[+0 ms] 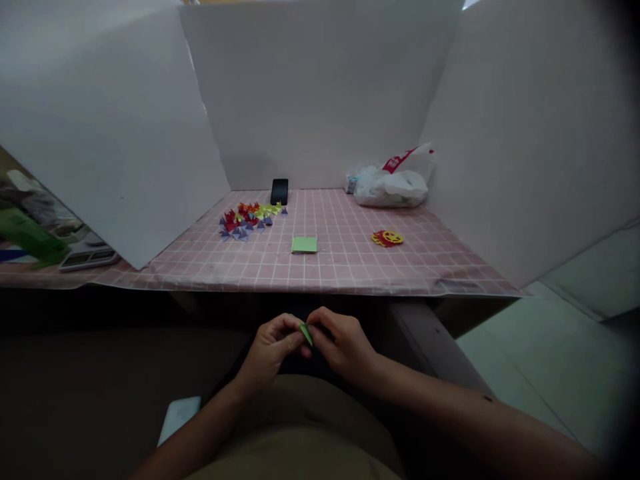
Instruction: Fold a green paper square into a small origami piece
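Note:
A small piece of folded green paper is pinched between my two hands, over my lap and below the table's front edge. My left hand grips its left side with thumb and forefinger. From the other side my right hand holds its upper right part, the fingers curled and closed. Part of the paper is hidden by the fingers. Beyond my hands, a stack of square green paper lies on the table. To its left sits a cluster of small folded paper pieces in purple, red, orange and yellow.
The table has a pink checked cloth. At the back are a black phone and a white plastic bag. Red and yellow cut-out shapes lie on the right. White panels enclose the table. A white object lies beside my left forearm.

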### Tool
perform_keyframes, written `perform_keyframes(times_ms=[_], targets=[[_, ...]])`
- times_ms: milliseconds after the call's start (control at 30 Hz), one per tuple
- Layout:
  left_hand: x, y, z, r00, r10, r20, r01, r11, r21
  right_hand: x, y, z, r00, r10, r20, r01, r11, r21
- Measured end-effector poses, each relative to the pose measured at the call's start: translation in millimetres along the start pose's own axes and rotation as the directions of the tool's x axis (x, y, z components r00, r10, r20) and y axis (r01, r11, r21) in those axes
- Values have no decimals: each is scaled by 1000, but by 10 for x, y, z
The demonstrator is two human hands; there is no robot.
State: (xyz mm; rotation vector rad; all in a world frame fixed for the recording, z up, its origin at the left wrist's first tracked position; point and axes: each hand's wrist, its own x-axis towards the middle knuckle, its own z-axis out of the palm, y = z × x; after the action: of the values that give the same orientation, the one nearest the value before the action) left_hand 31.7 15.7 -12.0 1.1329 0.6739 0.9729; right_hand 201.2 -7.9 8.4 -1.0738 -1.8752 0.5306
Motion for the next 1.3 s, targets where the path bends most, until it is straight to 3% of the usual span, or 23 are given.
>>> perform_keyframes(times_ms=[300,500,567,700,1000,1167,1300], targets=[[16,69,46,969,240,-59,-222,951,216,4,-29,13,992,124,6,-123,973,193],[-15,38,43,960,276,-46,-255,930,265,29,-17,21,987,140,-81,-133,987,90],[-21,32,41,958,285,-19,-266,916,300,33,-15,25,977,194,-94,-187,979,77],[-17,25,36,949,310,51,-304,866,398,35,-20,32,956,292,-38,-285,949,133],[-10,-20,-21,922,387,-20,-317,784,534,63,-27,32,949,300,97,-313,856,411],[-16,-21,-7,917,399,-26,-318,766,558,74,-13,44,950,296,101,-312,867,388],[-15,-11,16,912,406,-50,-299,745,596,45,-28,45,974,220,47,-224,929,295]])
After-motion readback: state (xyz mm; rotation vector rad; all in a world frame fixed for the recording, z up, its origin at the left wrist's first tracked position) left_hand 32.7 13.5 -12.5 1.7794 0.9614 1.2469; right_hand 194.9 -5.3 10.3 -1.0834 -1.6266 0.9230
